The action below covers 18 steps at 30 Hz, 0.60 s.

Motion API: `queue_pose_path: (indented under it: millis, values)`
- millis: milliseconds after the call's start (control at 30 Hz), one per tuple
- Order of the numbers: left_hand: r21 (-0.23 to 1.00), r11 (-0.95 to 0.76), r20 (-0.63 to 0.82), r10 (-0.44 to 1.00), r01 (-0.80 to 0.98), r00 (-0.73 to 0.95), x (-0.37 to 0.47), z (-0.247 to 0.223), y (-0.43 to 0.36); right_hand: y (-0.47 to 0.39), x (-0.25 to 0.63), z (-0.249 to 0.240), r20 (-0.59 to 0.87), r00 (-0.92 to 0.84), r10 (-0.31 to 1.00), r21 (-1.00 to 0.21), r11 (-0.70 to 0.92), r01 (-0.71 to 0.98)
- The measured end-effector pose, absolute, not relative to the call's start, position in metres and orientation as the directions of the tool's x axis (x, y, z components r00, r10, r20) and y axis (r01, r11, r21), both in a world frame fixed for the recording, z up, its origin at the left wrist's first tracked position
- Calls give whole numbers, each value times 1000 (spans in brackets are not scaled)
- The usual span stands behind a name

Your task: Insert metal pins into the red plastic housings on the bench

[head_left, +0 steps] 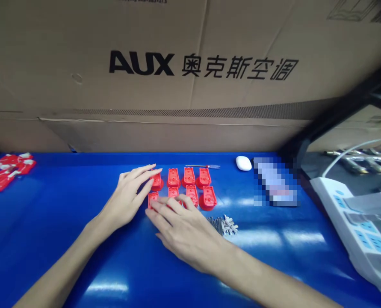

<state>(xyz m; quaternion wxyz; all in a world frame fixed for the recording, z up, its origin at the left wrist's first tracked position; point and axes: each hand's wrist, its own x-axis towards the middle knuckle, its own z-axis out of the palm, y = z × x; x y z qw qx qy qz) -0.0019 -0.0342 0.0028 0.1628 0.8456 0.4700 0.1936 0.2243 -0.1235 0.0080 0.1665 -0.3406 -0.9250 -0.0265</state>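
Several red plastic housings (208,198) stand in two rows on the blue table. My left hand (129,194) is at the left end of the rows, fingers stretched out and slightly spread. Its fingertips reach over the far-left red housing (156,181) of the back row. My right hand (180,226) lies over the left part of the front row with fingers apart. Its index and middle fingers rest at the front-left red housing (153,197) and partly cover the one beside it. Neither hand shows a grip on anything. Small grey metal pieces (224,224) lie beside the right wrist.
A small screwdriver (206,166) lies behind the rows, with a white rounded case (243,163) farther right. Red-and-white parts (9,170) sit at the far left. A white power strip (353,226) runs along the right edge. A large cardboard box (164,94) stands behind the blue table (49,222).
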Motion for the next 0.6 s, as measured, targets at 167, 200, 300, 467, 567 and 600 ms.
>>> queue_pose_path:
  millis: [167, 200, 300, 467, 567, 600]
  values:
    - [443, -502, 165, 860, 743, 483, -12, 15, -32, -142, 223, 4, 425, -704, 568, -65, 795, 603]
    - [441, -503, 159, 859, 743, 487, -15, 19, -31, -147, 224, 3, 452, -689, 567, -75, 794, 604]
    - [464, -498, 130, 856, 732, 500, -25, 28, -31, -163, 231, -2, 494, -658, 568, -106, 791, 603]
    - [580, -462, 2, 824, 671, 566, -35, 41, -38, -183, 255, -5, 481, -637, 602, -204, 784, 586]
    - [662, -406, -125, 769, 630, 627, -31, 49, -51, -190, 272, -6, 486, -609, 626, -264, 770, 581]
    - [680, -396, -156, 745, 618, 649, -29, 51, -56, -191, 278, -6, 478, -611, 631, -277, 768, 577]
